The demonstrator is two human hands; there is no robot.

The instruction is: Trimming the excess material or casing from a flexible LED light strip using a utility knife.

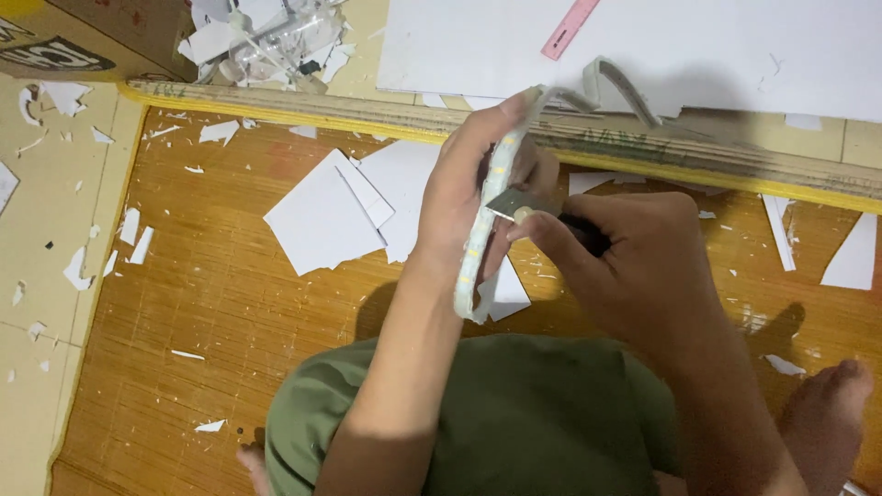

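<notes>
Light strip [482, 220] gripped upright in left hand [469, 184], above the lap. Right hand [634, 266] closed on knife [528, 209], blade set against strip. Strip judged soft, floppy, light; best held beside the cut. Paper scraps [322, 220] noted on floor.

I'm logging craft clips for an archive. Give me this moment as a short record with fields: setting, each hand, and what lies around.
setting: woven mat floor, seen from above, person seated
left hand: holds a pale flexible strip upright
right hand: holds a utility knife, blade against the strip
strip's far end: curls over a cardboard edge
nearby: white paper sheets, small scraps, pink ruler on white board
</notes>
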